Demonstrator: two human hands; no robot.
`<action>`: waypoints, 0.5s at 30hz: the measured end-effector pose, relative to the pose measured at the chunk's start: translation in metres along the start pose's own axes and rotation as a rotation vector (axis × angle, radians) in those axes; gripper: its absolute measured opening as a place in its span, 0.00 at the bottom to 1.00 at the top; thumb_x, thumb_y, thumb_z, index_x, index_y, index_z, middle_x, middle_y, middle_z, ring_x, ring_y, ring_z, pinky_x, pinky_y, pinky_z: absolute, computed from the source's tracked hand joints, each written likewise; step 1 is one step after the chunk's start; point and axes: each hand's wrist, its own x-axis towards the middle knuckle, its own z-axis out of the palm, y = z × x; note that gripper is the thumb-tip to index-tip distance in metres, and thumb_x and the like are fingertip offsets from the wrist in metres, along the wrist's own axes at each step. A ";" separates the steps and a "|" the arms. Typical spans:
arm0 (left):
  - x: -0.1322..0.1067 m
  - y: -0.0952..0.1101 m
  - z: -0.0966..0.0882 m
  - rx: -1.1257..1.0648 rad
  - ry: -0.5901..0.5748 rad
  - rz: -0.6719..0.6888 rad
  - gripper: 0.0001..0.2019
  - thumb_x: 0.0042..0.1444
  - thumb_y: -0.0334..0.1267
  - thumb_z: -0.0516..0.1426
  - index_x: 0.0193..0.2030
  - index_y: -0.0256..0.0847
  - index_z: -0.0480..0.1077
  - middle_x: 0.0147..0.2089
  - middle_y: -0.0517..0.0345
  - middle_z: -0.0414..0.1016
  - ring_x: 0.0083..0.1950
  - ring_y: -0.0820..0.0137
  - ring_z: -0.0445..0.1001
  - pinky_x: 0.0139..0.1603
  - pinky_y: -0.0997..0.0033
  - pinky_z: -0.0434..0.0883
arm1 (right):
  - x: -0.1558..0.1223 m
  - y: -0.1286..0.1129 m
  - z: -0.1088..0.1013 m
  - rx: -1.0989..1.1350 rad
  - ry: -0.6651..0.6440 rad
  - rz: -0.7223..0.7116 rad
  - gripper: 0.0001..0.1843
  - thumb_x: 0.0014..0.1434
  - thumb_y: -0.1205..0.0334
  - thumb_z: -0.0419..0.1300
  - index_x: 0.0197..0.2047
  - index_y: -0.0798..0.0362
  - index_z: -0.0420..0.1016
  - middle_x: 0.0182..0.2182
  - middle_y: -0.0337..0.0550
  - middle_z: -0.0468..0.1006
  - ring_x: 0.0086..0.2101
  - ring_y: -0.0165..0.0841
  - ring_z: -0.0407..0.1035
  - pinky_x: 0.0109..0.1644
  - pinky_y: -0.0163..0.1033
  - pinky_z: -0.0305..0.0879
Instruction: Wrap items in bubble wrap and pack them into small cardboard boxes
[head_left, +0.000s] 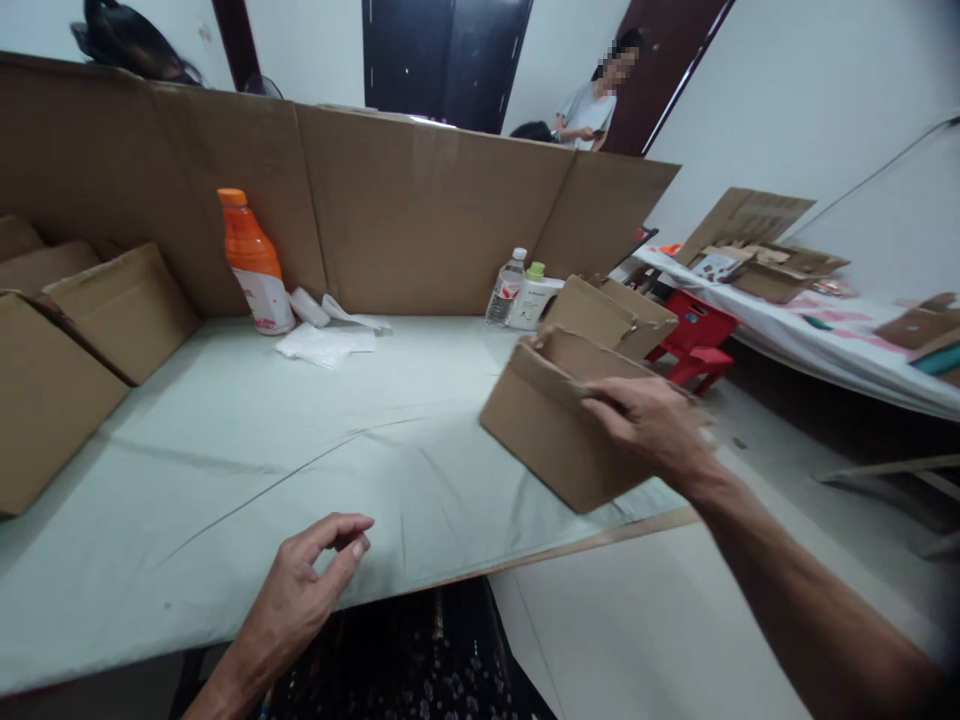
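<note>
My right hand (641, 420) grips the upper edge of a brown cardboard box (555, 425) at the table's right side, thumb on the near face and fingers over the rim. The box's inside is mostly hidden from me. Close behind it stands another cardboard box (600, 315). Over the front edge of the table, my left hand (319, 570) holds nothing; its thumb and forefinger are curved, with a gap between them. Bare pale green cloth (405, 470) lies between the two hands.
More cardboard boxes (112, 310) stand at the left. Along the back rises a cardboard partition (405, 210), with an orange bottle (255, 265), crumpled white plastic (326, 340), a water bottle (506, 290) and a white container (534, 300) before it. A red chair (694, 335) and a person (589, 110) are beyond.
</note>
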 end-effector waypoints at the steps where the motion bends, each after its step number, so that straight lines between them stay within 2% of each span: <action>1: 0.000 0.000 -0.004 0.004 0.010 -0.006 0.16 0.57 0.52 0.59 0.41 0.45 0.81 0.40 0.53 0.84 0.42 0.61 0.83 0.37 0.68 0.80 | 0.014 -0.022 0.010 0.046 -0.009 -0.051 0.11 0.65 0.53 0.59 0.38 0.45 0.82 0.35 0.49 0.85 0.35 0.46 0.78 0.44 0.54 0.68; 5: 0.001 -0.001 -0.018 0.030 0.049 0.005 0.18 0.56 0.54 0.59 0.42 0.44 0.81 0.38 0.52 0.83 0.40 0.62 0.82 0.35 0.68 0.80 | 0.067 -0.098 0.041 0.232 -0.142 -0.252 0.09 0.65 0.57 0.59 0.42 0.46 0.82 0.35 0.42 0.85 0.39 0.38 0.78 0.53 0.48 0.66; 8: 0.006 -0.006 -0.033 0.062 0.120 0.065 0.17 0.57 0.52 0.59 0.42 0.43 0.80 0.43 0.50 0.82 0.40 0.63 0.82 0.38 0.66 0.80 | 0.084 -0.127 0.045 0.395 -0.014 -0.260 0.10 0.67 0.54 0.59 0.45 0.46 0.81 0.43 0.43 0.85 0.47 0.39 0.77 0.57 0.49 0.65; 10: 0.012 -0.011 -0.045 0.087 0.180 0.084 0.17 0.56 0.52 0.60 0.44 0.43 0.80 0.46 0.49 0.80 0.41 0.63 0.81 0.42 0.64 0.80 | 0.081 -0.127 0.046 0.480 0.121 -0.158 0.11 0.67 0.52 0.59 0.45 0.46 0.80 0.48 0.44 0.84 0.51 0.40 0.76 0.60 0.51 0.65; 12: 0.022 -0.018 -0.056 0.101 0.229 0.046 0.21 0.55 0.53 0.59 0.49 0.42 0.78 0.48 0.47 0.79 0.41 0.63 0.80 0.41 0.63 0.80 | 0.070 -0.113 0.052 0.553 0.201 -0.001 0.12 0.66 0.51 0.59 0.44 0.48 0.80 0.49 0.47 0.83 0.52 0.41 0.75 0.60 0.52 0.67; 14: 0.038 -0.025 -0.063 0.103 0.257 -0.003 0.25 0.55 0.55 0.59 0.54 0.42 0.75 0.52 0.46 0.77 0.45 0.60 0.80 0.41 0.61 0.80 | 0.055 -0.091 0.066 0.639 0.185 0.201 0.15 0.63 0.51 0.61 0.46 0.51 0.80 0.48 0.50 0.82 0.49 0.40 0.76 0.57 0.52 0.70; 15: 0.049 -0.029 -0.064 0.102 0.262 -0.018 0.28 0.55 0.55 0.59 0.58 0.42 0.73 0.55 0.44 0.75 0.48 0.58 0.79 0.42 0.60 0.79 | 0.048 -0.080 0.075 0.687 0.135 0.311 0.17 0.62 0.50 0.62 0.48 0.52 0.79 0.47 0.51 0.82 0.47 0.40 0.77 0.55 0.51 0.72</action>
